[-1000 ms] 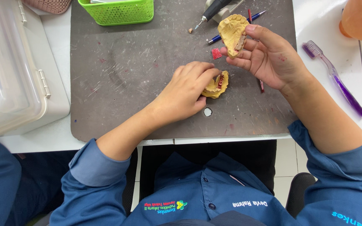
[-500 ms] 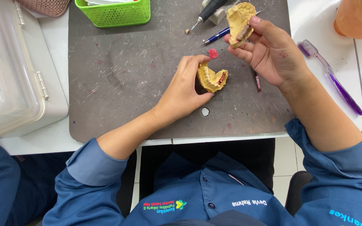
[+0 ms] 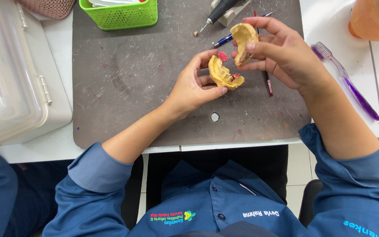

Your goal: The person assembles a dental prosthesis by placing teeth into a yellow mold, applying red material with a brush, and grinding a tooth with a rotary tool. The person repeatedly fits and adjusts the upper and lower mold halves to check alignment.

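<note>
Above the grey mat (image 3: pixel 123 92) on the counter, left hand (image 3: pixel 194 87) fingers grasp a yellow dental cast (image 3: pixel 223 75); at its 2 o'clock, just beside, right hand (image 3: pixel 286 55) fingers pinch a second yellow cast (image 3: pixel 244 40) upright.

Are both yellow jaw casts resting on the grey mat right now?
No. The left hand holds one yellow cast and the right hand holds the other cast, both lifted above the grey mat.

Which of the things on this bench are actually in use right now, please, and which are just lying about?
In use:
left hand holding the lower yellow dental cast
right hand holding the upper yellow dental cast

Lying about:
green basket
rotary handpiece
blue pen
purple toothbrush
clear plastic box
orange container
</note>
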